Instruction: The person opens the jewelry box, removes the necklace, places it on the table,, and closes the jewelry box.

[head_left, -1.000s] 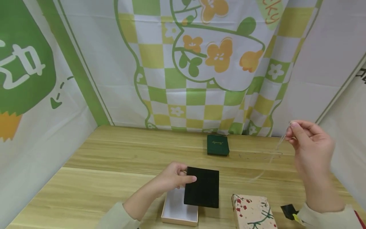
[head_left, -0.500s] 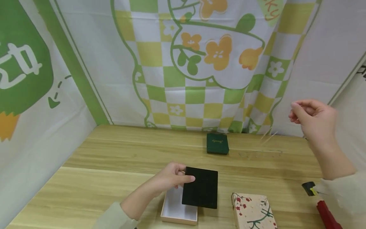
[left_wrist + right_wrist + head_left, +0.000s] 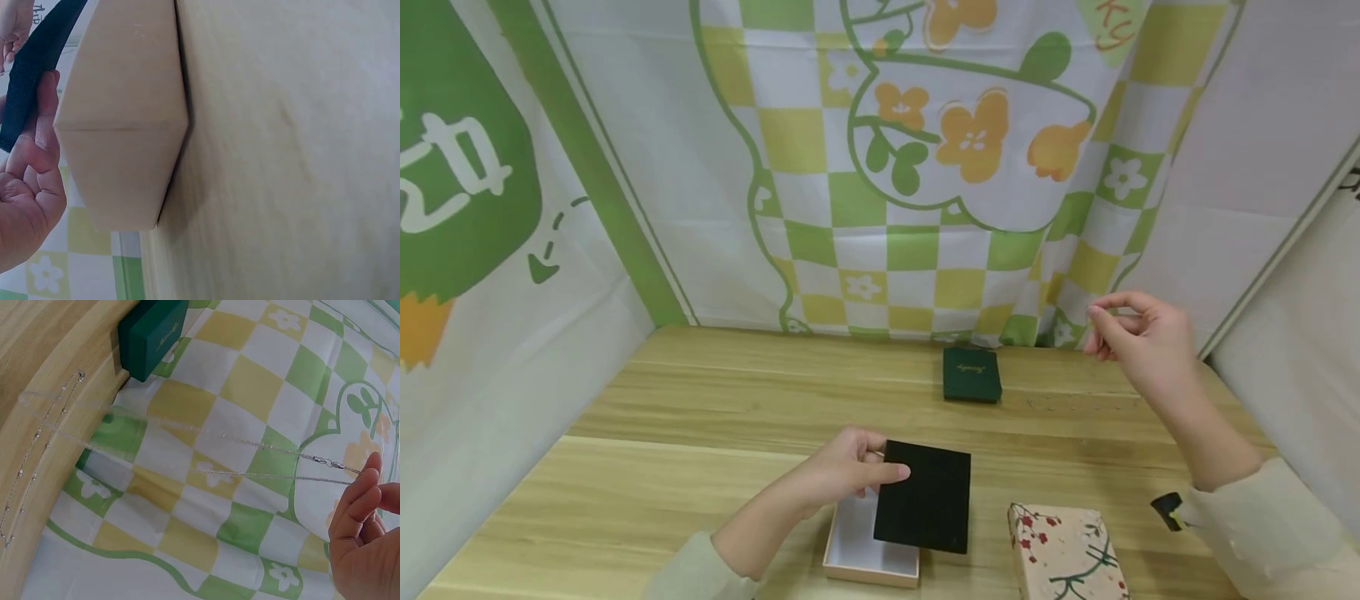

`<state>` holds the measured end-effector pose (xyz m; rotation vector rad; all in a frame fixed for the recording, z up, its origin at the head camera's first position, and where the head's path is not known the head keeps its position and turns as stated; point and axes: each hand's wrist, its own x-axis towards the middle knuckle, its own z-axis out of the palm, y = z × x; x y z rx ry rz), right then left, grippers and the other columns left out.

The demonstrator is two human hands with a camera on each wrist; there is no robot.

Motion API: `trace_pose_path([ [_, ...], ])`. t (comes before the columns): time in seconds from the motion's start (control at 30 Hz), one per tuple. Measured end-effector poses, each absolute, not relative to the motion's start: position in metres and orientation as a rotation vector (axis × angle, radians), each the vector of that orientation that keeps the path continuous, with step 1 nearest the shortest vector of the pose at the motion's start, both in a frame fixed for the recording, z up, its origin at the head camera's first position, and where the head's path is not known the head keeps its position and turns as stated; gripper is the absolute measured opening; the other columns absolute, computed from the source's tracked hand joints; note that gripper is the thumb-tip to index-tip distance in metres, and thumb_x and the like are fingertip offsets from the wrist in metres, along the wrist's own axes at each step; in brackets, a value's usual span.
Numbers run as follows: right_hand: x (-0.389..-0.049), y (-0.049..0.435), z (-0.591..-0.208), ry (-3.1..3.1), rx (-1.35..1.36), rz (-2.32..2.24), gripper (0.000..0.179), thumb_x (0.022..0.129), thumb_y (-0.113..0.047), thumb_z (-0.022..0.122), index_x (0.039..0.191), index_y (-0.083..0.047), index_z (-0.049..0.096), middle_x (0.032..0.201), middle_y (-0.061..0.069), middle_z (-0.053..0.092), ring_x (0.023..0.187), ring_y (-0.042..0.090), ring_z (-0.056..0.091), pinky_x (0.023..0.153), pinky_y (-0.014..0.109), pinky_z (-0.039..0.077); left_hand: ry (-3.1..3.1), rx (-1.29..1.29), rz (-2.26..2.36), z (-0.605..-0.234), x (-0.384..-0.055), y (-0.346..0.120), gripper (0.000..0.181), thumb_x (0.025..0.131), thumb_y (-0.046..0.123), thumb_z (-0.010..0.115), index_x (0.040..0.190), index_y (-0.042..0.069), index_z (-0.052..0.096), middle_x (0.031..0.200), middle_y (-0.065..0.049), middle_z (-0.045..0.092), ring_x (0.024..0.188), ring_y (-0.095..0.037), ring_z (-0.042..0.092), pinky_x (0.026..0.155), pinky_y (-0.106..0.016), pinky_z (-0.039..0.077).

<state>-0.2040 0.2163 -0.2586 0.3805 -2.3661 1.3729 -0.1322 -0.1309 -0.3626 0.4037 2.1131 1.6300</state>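
Between thumb and fingertip, my raised right hand [image 3: 1150, 350] pinches a thin silver chain necklace. In the right wrist view this necklace [image 3: 320, 460] hangs as a long loop, its clasp close to the fingers; the loop's far end is blurred. My left hand [image 3: 842, 467] grips a flat black velvety pad [image 3: 925, 504] by its left edge, thumb on top. Partly under the pad stands an open box [image 3: 871, 575] with a white inside. A second, beaded chain [image 3: 37, 434] lies on the table, below my right hand.
A dark green box [image 3: 972, 377] with gold lettering stands at the table's back, before the checked curtain [image 3: 910, 250]. A floral cream box [image 3: 1069, 554] is at the front right. Beside my right sleeve lies a small black object [image 3: 1167, 510].
My right hand rose, then came left and slightly down, with the chain necklace swinging from it. My left hand keeps the black pad almost still, only slightly lower and further left.
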Motion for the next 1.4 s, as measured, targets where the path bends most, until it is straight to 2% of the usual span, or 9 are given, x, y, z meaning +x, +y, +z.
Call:
trace_pose_path([
  [0.2, -0.2, 0.216, -0.259, -2.4, 0.382, 1.312, 0.015, 0.1, -0.016, 0.059, 0.105, -0.003, 0.062, 0.059, -0.012, 0.066, 0.052, 0.008, 0.062, 0.053, 0.02, 0.053, 2.112, 0.401, 1.628, -0.363, -0.131, -0.13, 0.047, 0.093, 0.022, 0.068, 0.065, 0.016, 0.031, 0.05, 0.009, 0.031, 0.058, -0.01, 0.041, 0.06, -0.025, 0.04],
  [0.5, -0.195, 0.22, -0.262, -2.418, 0.364, 1.368, 0.012, 0.1, -0.018, 0.06, 0.101, -0.007, 0.063, 0.059, -0.011, 0.067, 0.052, 0.008, 0.062, 0.053, 0.02, 0.052, 2.12, 0.411, 1.617, -0.362, -0.131, -0.128, 0.046, 0.093, 0.023, 0.068, 0.066, 0.016, 0.031, 0.05, 0.009, 0.031, 0.059, -0.01, 0.043, 0.06, -0.025, 0.041],
  [0.87, -0.193, 0.231, -0.273, -2.441, 0.295, 1.383, 0.012, 0.1, -0.024, 0.061, 0.099, -0.011, 0.063, 0.06, -0.014, 0.067, 0.054, 0.007, 0.064, 0.055, 0.021, 0.054, 2.13, 0.397, 1.59, -0.361, -0.129, -0.132, 0.048, 0.093, 0.025, 0.068, 0.066, 0.016, 0.029, 0.052, 0.009, 0.029, 0.059, -0.011, 0.038, 0.062, -0.026, 0.04],
  [1.07, -0.193, 0.245, -0.275, -2.412, 0.283, 1.388, 0.006, 0.099, -0.018, 0.061, 0.094, -0.017, 0.063, 0.058, -0.014, 0.067, 0.052, 0.008, 0.064, 0.053, 0.019, 0.053, 2.125, 0.416, 1.585, -0.361, -0.128, -0.13, 0.048, 0.093, 0.022, 0.067, 0.066, 0.016, 0.029, 0.051, 0.009, 0.029, 0.058, -0.01, 0.038, 0.061, -0.025, 0.04],
  [1.4, -0.191, 0.267, -0.283, -2.44, 0.24, 1.326, 0.005, 0.1, -0.014, 0.059, 0.095, -0.014, 0.061, 0.058, -0.014, 0.066, 0.05, 0.005, 0.062, 0.051, 0.018, 0.051, 2.125, 0.412, 1.583, -0.362, -0.126, -0.129, 0.047, 0.093, 0.022, 0.067, 0.066, 0.016, 0.029, 0.051, 0.009, 0.03, 0.059, -0.011, 0.039, 0.06, -0.026, 0.04],
])
